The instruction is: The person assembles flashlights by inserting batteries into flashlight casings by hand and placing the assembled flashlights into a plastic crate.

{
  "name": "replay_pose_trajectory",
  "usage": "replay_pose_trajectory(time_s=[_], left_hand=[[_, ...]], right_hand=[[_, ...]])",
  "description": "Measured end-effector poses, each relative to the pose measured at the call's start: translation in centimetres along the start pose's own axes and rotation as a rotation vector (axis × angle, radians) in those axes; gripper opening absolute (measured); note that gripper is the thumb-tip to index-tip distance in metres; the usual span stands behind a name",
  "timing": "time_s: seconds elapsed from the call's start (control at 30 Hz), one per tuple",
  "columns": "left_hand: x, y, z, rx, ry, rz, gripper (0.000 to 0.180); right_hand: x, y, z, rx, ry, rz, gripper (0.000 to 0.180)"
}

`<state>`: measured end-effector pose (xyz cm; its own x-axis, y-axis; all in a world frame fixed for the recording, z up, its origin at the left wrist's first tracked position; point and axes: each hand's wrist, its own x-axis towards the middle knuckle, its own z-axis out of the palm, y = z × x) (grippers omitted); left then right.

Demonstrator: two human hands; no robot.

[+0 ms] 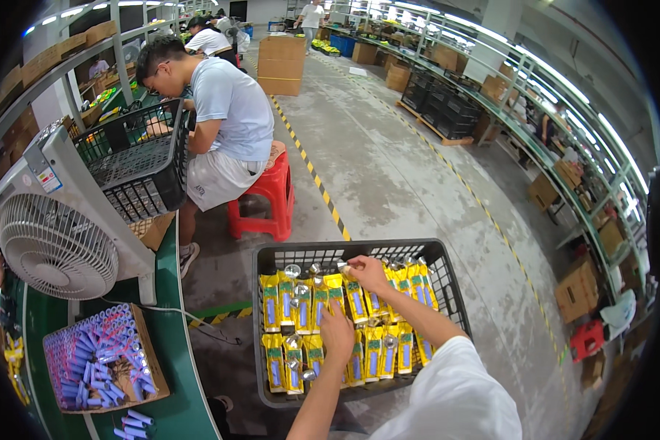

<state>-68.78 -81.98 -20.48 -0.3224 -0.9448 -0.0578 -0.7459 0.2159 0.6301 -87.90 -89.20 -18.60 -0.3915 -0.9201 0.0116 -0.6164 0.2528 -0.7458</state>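
Observation:
A black plastic crate (261, 319) in front of me holds two rows of yellow housings (270, 306). Each shows a purple cylindrical cell and a green circuit board, and several have a silver cup-shaped part attached. My right hand (370, 275) reaches over the far row, thumb and fingers pinched at a silver cup-shaped part (344, 269). Lower and to its left, my left hand (336, 337) has its fingers stretched out against the housings in the middle of the crate; its palm side is hidden. Parts of both rows are covered by my hands and forearms.
On the green bench (170, 293) at left stand a grey box fan (59, 242), a carton (161, 385) of purple cells and a black basket (143, 183). A person (227, 110) sits nearby on a red stool (271, 202). A cable (213, 334) hangs off the bench.

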Motion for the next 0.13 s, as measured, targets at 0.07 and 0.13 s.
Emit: replay_pose_trajectory(time_s=[0.07, 0.13], left_hand=[[0.6, -0.2, 1.5, 0.078, 0.01, 0.057, 0.074], [1.1, -0.3, 2.6, 0.122, 0.019, 0.052, 0.078]], right_hand=[[0.3, 1.6, 0.0, 0.021, 0.032, -0.005, 0.039], [0.3, 2.3, 0.3, 0.129, 0.06, 0.052, 0.041]])
